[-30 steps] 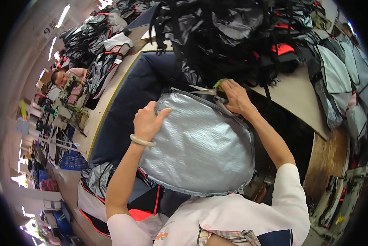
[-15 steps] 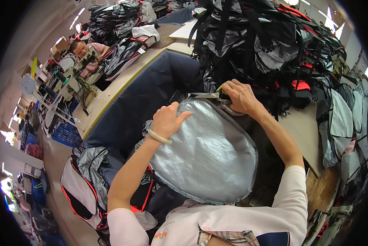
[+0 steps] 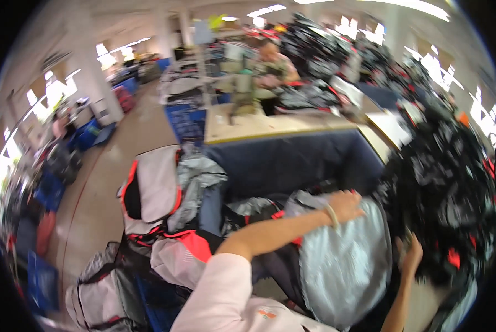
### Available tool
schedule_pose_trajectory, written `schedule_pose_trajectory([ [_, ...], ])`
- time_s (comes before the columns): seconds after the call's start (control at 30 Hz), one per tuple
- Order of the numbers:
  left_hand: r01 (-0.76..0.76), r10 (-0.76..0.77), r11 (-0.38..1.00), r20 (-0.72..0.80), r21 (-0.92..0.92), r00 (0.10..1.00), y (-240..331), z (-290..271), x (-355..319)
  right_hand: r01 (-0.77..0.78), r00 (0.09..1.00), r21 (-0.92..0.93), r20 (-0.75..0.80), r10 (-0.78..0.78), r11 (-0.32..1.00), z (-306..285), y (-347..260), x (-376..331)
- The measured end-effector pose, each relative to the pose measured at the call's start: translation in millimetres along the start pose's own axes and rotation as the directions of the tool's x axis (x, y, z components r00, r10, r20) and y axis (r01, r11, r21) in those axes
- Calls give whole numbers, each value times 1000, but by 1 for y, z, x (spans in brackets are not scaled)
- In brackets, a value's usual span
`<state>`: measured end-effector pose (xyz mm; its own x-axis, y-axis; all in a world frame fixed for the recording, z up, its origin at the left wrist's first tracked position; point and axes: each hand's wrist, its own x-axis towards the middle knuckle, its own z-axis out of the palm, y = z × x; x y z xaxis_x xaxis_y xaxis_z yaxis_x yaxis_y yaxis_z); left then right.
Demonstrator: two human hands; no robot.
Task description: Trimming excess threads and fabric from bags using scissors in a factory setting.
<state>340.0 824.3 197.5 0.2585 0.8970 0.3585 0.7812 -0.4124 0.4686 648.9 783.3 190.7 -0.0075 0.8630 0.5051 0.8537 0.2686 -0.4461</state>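
Note:
An oval, silver foil-faced bag piece (image 3: pixel 342 265) stands upright in front of me, right of the middle. My left hand (image 3: pixel 347 206), with a pale bangle at the wrist, is closed on its upper edge. To the right, apart from the foil, my right hand (image 3: pixel 411 252) is closed around small scissors (image 3: pixel 407 237); motion blurs their blades. Behind the piece rises the dark blue fabric wall (image 3: pixel 292 160) of a work bay.
Grey and black bags with red trim (image 3: pixel 159 185) are heaped at my left. A large pile of black straps and silver fabric (image 3: pixel 441 177) stands at the right. Beyond the bay, a person (image 3: pixel 273 61) sits at a sewing machine along a pale tabletop (image 3: pixel 270 124). Blue crates (image 3: pixel 187 122) stand nearby.
My view has swung left and up, so everything sits farther right. My right hand with the scissors has come away from the bag piece's top edge and lowered; my left hand stays on it.

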Motion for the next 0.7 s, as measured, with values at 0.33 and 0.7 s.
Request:
schedule_pose_trajectory([
  [0.33,269,-284,956,-133,-118,950,-41,-70,-82,-203,974,360,-25,227,911,45,57,-239],
  [0.7,285,-373,927,-651,-242,661,31,-127,-190,-501,806,752,227,547,427,37,-41,-124],
])
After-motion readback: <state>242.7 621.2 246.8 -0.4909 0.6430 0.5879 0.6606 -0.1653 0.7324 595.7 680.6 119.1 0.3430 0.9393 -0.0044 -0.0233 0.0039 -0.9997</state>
